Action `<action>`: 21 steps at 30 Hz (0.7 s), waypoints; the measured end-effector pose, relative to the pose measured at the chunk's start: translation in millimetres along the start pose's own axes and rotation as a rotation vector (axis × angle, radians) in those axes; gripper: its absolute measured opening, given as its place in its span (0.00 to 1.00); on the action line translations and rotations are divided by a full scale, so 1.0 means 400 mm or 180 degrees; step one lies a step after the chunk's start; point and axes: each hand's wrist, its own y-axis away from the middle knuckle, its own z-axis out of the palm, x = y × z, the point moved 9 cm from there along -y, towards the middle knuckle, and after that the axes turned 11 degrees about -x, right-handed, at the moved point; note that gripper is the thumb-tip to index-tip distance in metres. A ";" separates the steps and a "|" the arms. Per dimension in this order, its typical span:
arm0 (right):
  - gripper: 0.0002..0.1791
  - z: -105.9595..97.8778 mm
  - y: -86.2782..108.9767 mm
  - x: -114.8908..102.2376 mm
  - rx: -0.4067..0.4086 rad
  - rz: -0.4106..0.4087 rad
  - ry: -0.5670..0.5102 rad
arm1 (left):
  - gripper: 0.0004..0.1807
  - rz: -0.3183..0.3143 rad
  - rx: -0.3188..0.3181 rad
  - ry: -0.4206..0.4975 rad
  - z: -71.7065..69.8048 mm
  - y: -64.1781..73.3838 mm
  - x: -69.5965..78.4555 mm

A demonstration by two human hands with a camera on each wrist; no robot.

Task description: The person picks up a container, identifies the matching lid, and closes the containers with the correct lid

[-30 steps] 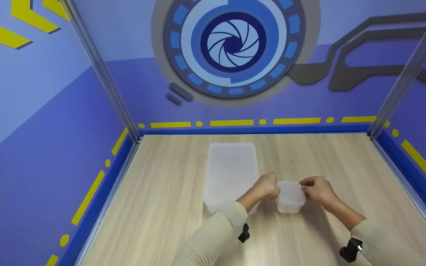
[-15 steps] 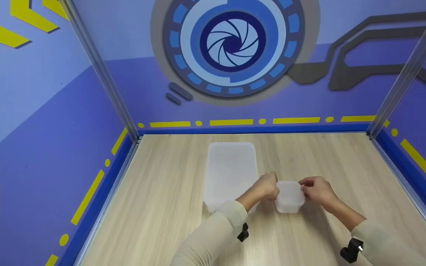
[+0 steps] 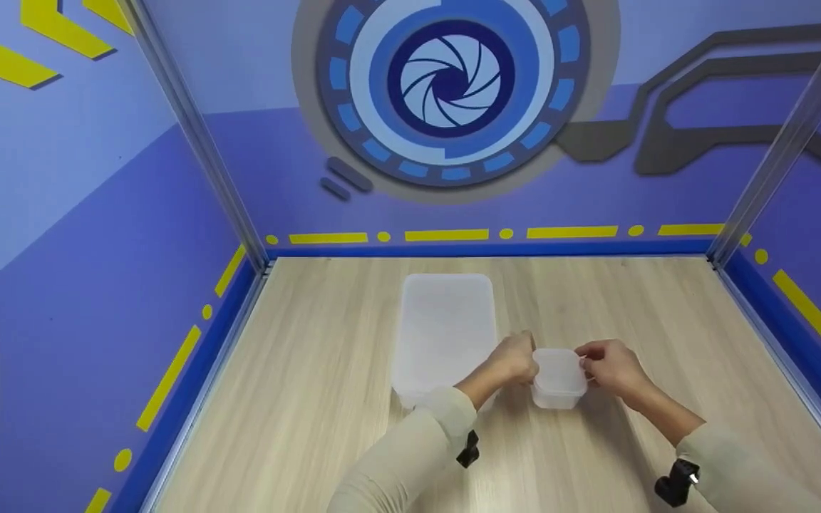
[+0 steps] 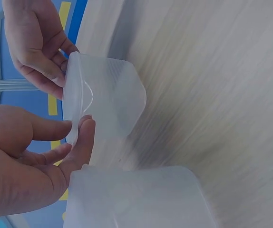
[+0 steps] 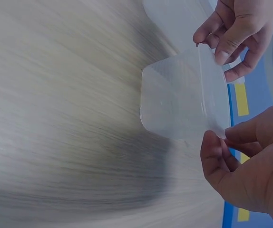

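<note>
A small translucent plastic food container [image 3: 559,395] stands upright on the table, with a lid [image 3: 559,362] on top of it. My left hand [image 3: 516,358] pinches the lid's left edge between thumb and fingers. At the opposite edge, my right hand [image 3: 613,367] pinches the rim in the same way. The left wrist view shows the left thumb [image 4: 55,129] above the rim and a fingertip below it. From the right wrist, the right fingers [image 5: 213,152] sit just under the rim. Whether the lid is fully seated I cannot tell.
A larger translucent lidded container [image 3: 446,328] stands close to the left of the small one, partly behind my left forearm. The wooden table [image 3: 296,399] is bounded by a blue back wall [image 3: 254,171] and side walls with metal corner posts.
</note>
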 end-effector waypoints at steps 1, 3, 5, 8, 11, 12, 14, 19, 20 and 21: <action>0.14 0.000 0.000 0.001 -0.0002 0.0001 0.0004 | 0.22 0.0003 -0.0008 0.0013 0.001 -0.001 -0.001; 0.14 0.001 0.000 0.002 -0.0005 0.0004 0.0006 | 0.22 0.0016 -0.0013 0.0032 0.003 -0.002 -0.002; 0.15 0.001 0.000 0.003 -0.0010 0.0000 0.0015 | 0.21 0.0027 -0.0013 0.0063 0.004 -0.002 -0.002; 0.15 0.001 0.000 0.005 -0.0034 0.0015 0.0006 | 0.21 0.0070 -0.0012 0.0088 0.002 -0.001 0.001; 0.15 0.003 -0.001 0.011 -0.0069 0.0056 -0.0019 | 0.21 0.0120 -0.0001 0.0118 0.002 0.001 0.001; 0.15 0.004 -0.001 0.014 -0.0074 0.0080 -0.0026 | 0.21 0.0143 0.0003 0.0125 0.002 0.001 0.000; 0.14 0.004 -0.002 0.019 -0.0073 0.0112 -0.0042 | 0.20 0.0197 0.0035 0.0131 0.003 0.000 0.002; 0.14 0.001 -0.006 0.021 -0.0045 0.0138 -0.0049 | 0.17 0.0296 0.0154 0.0046 0.002 -0.003 0.007; 0.13 -0.001 -0.007 0.021 -0.0016 0.0148 -0.0057 | 0.16 0.0314 0.0190 0.0017 0.000 -0.004 0.009; 0.13 -0.003 -0.008 0.019 -0.0008 0.0127 -0.0039 | 0.14 0.0335 0.0231 0.0001 -0.002 -0.004 0.012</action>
